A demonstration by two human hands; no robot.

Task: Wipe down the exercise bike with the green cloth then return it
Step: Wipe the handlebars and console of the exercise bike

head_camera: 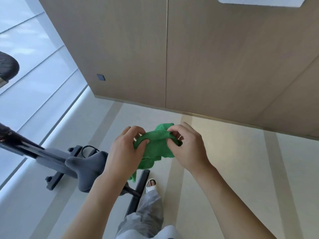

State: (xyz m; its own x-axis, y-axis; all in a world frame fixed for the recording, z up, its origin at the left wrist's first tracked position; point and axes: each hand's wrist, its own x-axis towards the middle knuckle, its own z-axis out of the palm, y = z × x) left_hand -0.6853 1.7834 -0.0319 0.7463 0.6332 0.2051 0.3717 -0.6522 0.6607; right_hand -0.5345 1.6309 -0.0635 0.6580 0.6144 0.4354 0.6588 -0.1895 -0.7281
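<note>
Green cloth bunched between both hands' pinching fingers.

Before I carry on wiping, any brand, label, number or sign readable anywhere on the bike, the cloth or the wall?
None can be read.
exercise bike: no brand or number shows on the frame or saddle.
green cloth, held by the left hand and right hand: no tag or print shows.
wall panel: a small dark square plate, blank as far as can be told.
</note>
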